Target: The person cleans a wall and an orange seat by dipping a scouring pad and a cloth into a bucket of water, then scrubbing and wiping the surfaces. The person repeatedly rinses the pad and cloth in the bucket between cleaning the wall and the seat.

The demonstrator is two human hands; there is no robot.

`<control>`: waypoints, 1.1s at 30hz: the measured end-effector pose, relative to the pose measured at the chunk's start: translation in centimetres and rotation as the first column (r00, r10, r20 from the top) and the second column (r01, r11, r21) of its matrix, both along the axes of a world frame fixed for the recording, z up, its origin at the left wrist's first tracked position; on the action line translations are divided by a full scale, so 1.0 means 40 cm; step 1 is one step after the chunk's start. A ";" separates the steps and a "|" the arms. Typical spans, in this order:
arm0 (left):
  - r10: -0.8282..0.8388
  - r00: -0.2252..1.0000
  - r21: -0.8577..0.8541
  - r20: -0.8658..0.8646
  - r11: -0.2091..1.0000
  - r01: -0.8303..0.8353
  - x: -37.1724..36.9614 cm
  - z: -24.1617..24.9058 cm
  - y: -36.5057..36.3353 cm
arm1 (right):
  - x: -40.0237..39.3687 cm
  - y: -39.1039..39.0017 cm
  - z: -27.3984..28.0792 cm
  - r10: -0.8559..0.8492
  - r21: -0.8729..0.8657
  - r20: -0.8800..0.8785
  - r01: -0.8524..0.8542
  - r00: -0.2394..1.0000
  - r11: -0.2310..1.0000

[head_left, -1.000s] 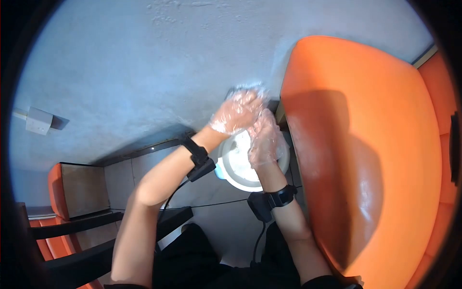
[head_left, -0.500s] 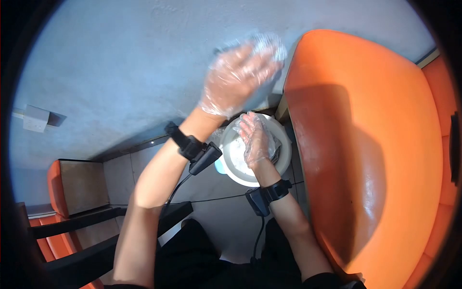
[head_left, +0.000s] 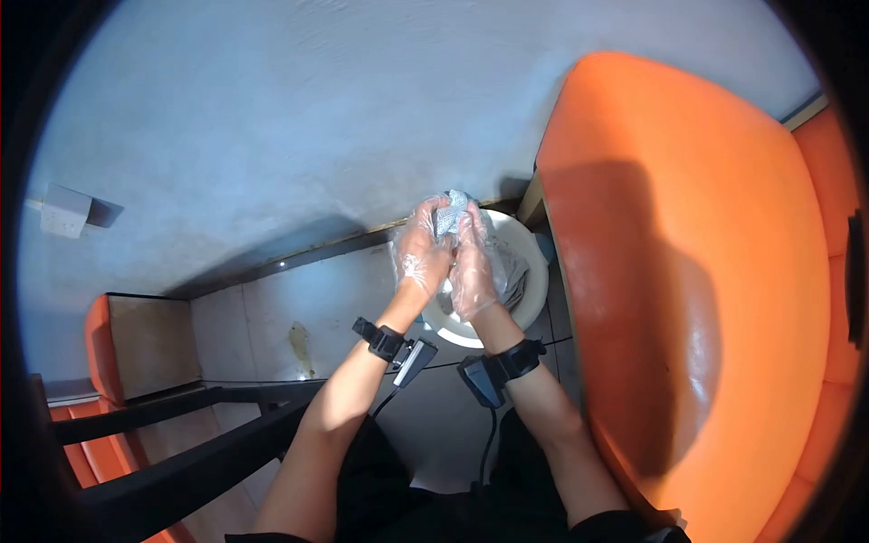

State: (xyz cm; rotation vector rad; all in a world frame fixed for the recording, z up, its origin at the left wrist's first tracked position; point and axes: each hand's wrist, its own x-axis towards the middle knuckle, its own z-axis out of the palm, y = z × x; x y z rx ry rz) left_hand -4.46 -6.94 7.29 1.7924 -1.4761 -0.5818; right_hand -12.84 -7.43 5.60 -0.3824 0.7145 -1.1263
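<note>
well off to the left of both hands, a small pale box (head_left: 65, 210) sits on the grey-blue wall (head_left: 272, 118), and lower down an orange seat (head_left: 136, 348) with a dark frame (head_left: 172, 457) stands on the tiled floor (head_left: 272, 317). a yellowish stain (head_left: 300, 344) marks the tiles just left of the left forearm.

next comes the left hand (head_left: 422, 253), in a thin clear plastic glove, with a black wrist strap and a small device (head_left: 398, 348) on the wrist below it. its fingers are curled closed around the left side of a wadded grey-white cloth (head_left: 450, 214), which sits at the fingertips of both hands, raised above the rim of a white bowl (head_left: 529, 271). the two hands press together, touching along their inner edges.

the right hand (head_left: 472, 267), gloved the same way, wraps the cloth's right side, its fingers bent in a grip on it. a second black strap and device (head_left: 496, 369) ring the right wrist, with a dark cable hanging from it. the bowl lies directly beneath and just right of the right hand, low near the floor, with more grey cloth draped inside it; whether the held wad joins that cloth i cannot tell.

right of the right hand and close beside the bowl rises a large glossy orange padded seat back (head_left: 688, 290), filling that side of the view. the person's dark clothing (head_left: 425, 498) shows below the forearms.
</note>
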 end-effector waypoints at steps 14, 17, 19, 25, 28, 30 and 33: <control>-0.086 0.751 -0.121 -0.654 0.993 0.009 0.023 0.193 0.018 | -0.051 -0.030 0.154 -0.327 -0.412 -0.546 0.092 0.771 0.907; 0.025 0.603 -0.175 -0.797 0.947 -0.269 0.011 0.222 -0.001 | -0.041 -0.072 0.263 -0.618 -0.716 -0.422 0.175 0.664 0.676; 0.001 0.566 -0.180 -0.825 0.948 -0.264 -0.001 0.237 -0.005 | -0.046 -0.098 0.383 -0.675 -0.792 -0.411 0.127 0.613 0.597; 0.042 0.523 -0.076 -0.852 0.976 -0.202 -0.026 0.283 -0.007 | -0.036 -0.097 0.759 -0.847 -0.997 0.064 0.066 0.527 -0.034; -0.144 0.547 -0.241 -0.825 0.964 -0.109 -0.033 0.295 -0.002 | -0.062 -0.141 0.883 -0.880 -0.957 0.113 -0.189 0.462 -0.222; -0.085 0.513 -0.170 -0.854 0.978 -0.121 -0.045 0.296 0.000 | -0.112 -0.167 0.932 -0.913 -0.883 0.117 -0.380 0.391 -0.276; -0.132 0.532 -0.190 -0.837 0.980 -0.057 -0.046 0.294 -0.004 | -0.220 -0.198 0.965 -0.962 -0.731 0.101 -0.637 0.254 -0.245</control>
